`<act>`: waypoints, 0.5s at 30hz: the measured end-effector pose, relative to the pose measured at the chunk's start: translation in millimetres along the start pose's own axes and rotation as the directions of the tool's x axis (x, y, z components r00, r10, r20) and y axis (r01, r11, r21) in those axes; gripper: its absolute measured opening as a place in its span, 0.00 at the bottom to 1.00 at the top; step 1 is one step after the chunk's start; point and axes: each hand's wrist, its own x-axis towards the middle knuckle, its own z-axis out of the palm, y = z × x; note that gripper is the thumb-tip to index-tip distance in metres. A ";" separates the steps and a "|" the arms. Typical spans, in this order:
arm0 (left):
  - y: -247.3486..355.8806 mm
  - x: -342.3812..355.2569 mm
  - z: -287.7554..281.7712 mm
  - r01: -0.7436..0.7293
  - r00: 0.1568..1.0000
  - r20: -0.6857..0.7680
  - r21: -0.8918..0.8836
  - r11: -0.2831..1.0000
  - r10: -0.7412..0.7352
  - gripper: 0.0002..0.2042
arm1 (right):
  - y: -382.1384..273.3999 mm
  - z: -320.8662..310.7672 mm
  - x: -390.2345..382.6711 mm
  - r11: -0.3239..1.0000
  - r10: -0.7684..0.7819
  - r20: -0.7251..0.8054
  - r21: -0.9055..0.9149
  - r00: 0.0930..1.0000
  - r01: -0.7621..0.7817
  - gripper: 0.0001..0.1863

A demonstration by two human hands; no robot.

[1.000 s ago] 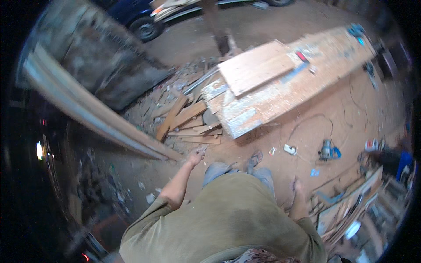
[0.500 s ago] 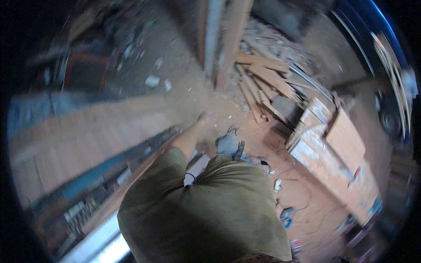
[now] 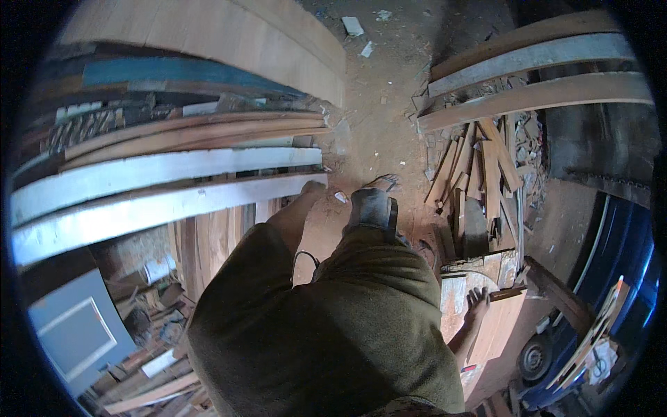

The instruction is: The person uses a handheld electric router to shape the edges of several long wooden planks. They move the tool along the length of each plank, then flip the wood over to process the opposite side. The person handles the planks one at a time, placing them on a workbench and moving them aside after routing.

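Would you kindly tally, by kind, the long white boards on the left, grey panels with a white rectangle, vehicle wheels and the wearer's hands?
Long white boards: 2
Grey panel: 1
Vehicle wheel: 1
Hands, left hand and right hand: 2
Total: 6

Near the centre, the left hand (image 3: 314,187) is beside a white board (image 3: 174,207); at lower right, the right hand (image 3: 477,299) is near a pale board (image 3: 499,325). A blue vehicle (image 3: 615,240) stands far right.
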 end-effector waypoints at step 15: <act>-290.1 -397.3 -75.5 0.414 0.219 -0.735 -0.526 0.743 -0.642 0.24 | 229.5 -93.5 -0.7 0.890 0.385 0.240 -0.353 0.891 -0.289 0.29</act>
